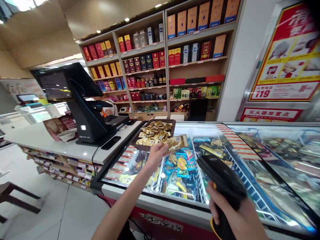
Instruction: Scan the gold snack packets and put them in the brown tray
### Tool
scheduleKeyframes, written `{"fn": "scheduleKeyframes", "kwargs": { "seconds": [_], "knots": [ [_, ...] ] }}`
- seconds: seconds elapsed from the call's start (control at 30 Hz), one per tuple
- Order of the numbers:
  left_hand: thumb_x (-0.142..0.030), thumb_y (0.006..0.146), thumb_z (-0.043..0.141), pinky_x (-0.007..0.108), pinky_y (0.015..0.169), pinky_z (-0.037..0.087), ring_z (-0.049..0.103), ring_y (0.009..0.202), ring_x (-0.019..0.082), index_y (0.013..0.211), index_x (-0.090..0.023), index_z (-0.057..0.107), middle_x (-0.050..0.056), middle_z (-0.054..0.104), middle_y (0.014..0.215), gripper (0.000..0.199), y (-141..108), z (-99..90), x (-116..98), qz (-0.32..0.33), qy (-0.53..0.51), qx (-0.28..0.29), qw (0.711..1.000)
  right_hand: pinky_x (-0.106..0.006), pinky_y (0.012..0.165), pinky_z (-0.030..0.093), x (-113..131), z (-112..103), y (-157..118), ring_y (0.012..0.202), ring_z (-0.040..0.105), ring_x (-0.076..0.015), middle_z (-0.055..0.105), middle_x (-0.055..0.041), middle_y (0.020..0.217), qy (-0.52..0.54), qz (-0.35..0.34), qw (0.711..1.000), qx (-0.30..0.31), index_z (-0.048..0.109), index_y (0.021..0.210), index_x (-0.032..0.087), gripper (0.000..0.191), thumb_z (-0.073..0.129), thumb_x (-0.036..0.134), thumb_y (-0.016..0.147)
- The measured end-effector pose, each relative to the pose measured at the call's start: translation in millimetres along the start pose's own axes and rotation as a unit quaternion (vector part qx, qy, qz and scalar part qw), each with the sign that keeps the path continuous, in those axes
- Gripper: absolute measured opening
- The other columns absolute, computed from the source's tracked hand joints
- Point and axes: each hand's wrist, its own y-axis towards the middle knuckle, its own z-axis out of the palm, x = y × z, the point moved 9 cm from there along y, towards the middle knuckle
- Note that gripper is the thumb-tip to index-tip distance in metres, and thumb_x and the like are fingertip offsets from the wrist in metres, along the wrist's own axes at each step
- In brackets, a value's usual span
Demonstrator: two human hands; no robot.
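In my left hand [158, 154] is a gold snack packet [175, 142], pinched by one end above the glass top of a chest freezer. A dark brown basket [172, 124] heaped with similar gold packets [153, 131] rests on the freezer just behind that hand. My right hand [232, 210] is wrapped round the grip of a black barcode scanner [222, 176] with a yellow trim. The scanner's head points up and left, apart from the packet. Beneath the glass, blue packages of ice cream [183, 163] lie in white wire compartments.
A black checkout terminal [86, 113] and a phone [111, 143] occupy the counter [37, 133] at left. Shelves of boxed goods [145, 63] line the back wall. A brown stool [17, 196] stands at lower left. Part of a person [110, 106] shows behind the terminal.
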Motion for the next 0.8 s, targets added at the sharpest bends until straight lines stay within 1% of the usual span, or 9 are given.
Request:
{"fn": "scheduleKeyframes", "kwargs": {
  "seconds": [0.1,0.2,0.3,0.43,0.53,0.63,0.7,0.73,0.8],
  "knots": [
    [-0.049,0.065,0.094,0.056,0.105,0.056,0.072,0.102,0.026,0.093,-0.013,0.074,0.008,0.076,0.104,0.050,14.2,-14.1,-33.3,0.040,0.000,0.007,0.999,-0.025,0.040,0.041,24.9,26.0,2.5,0.038,0.047,-0.0121,0.055,0.0028,0.047,0.044,-0.037,0.998,0.009,0.068,0.088,0.017,0.048,0.083,0.060,0.075],
    [-0.049,0.067,0.093,0.056,0.106,0.056,0.071,0.108,0.027,0.101,-0.014,0.075,0.007,0.076,0.107,0.053,18.0,-19.6,-52.5,0.061,0.001,0.026,0.998,-0.024,0.040,0.039,34.8,44.1,5.9,0.038,0.044,-0.0109,0.053,0.0039,0.045,0.061,-0.054,0.996,0.021,0.066,0.084,0.017,0.045,0.083,0.058,0.076],
    [-0.050,0.069,0.092,0.057,0.106,0.055,0.070,0.111,0.029,0.108,-0.014,0.074,0.008,0.076,0.110,0.055,15.2,-23.4,-56.9,0.066,0.006,0.037,0.997,-0.023,0.040,0.040,33.7,54.9,7.4,0.038,0.044,-0.0103,0.051,0.0045,0.044,0.059,-0.053,0.996,0.034,0.065,0.082,0.017,0.046,0.082,0.059,0.077],
    [-0.050,0.070,0.091,0.058,0.105,0.056,0.070,0.111,0.029,0.105,-0.013,0.074,0.008,0.076,0.108,0.054,12.5,-28.6,-55.4,0.060,0.019,0.041,0.997,-0.023,0.041,0.039,30.3,61.8,6.0,0.038,0.044,-0.0102,0.052,0.0037,0.044,0.037,-0.052,0.997,0.046,0.065,0.083,0.016,0.049,0.079,0.063,0.078],
    [-0.050,0.070,0.091,0.058,0.105,0.056,0.070,0.111,0.029,0.106,-0.014,0.074,0.008,0.076,0.109,0.054,12.7,-31.3,-55.6,0.060,0.017,0.043,0.997,-0.024,0.042,0.038,26.4,65.7,4.5,0.037,0.044,-0.0101,0.052,0.0040,0.043,0.034,-0.046,0.997,0.057,0.064,0.085,0.016,0.049,0.079,0.062,0.079],
    [-0.049,0.071,0.091,0.055,0.104,0.057,0.070,0.112,0.029,0.107,-0.014,0.074,0.008,0.075,0.112,0.053,10.1,-35.4,-48.6,0.055,0.009,0.034,0.998,-0.023,0.042,0.039,23.1,69.6,3.1,0.038,0.044,-0.0099,0.052,0.0041,0.044,0.045,-0.048,0.995,0.071,0.064,0.084,0.016,0.048,0.079,0.062,0.080],
    [-0.047,0.071,0.091,0.052,0.100,0.060,0.071,0.110,0.030,0.103,-0.014,0.074,0.009,0.075,0.111,0.049,4.0,-39.4,-31.4,0.021,0.000,0.025,0.999,-0.024,0.042,0.039,20.9,70.1,3.7,0.038,0.044,-0.0099,0.052,0.0039,0.044,0.048,-0.050,0.995,0.074,0.065,0.085,0.016,0.048,0.078,0.062,0.080],
    [-0.044,0.071,0.092,0.050,0.097,0.062,0.071,0.109,0.030,0.101,-0.014,0.074,0.010,0.075,0.111,0.047,-0.9,-39.9,-17.1,-0.018,-0.002,0.032,0.999,-0.024,0.042,0.039,19.6,69.4,5.3,0.038,0.044,-0.0102,0.052,0.0039,0.045,0.042,-0.050,0.995,0.074,0.066,0.086,0.016,0.049,0.078,0.063,0.080],
    [-0.038,0.072,0.092,0.047,0.090,0.065,0.072,0.107,0.031,0.098,-0.013,0.074,0.013,0.075,0.110,0.041,-15.2,-37.7,18.6,-0.128,0.000,0.069,0.989,-0.025,0.042,0.040,18.1,66.3,12.1,0.038,0.045,-0.0111,0.053,0.0038,0.045,0.019,-0.050,0.996,0.074,0.066,0.089,0.016,0.050,0.076,0.064,0.081]
  ]
}}
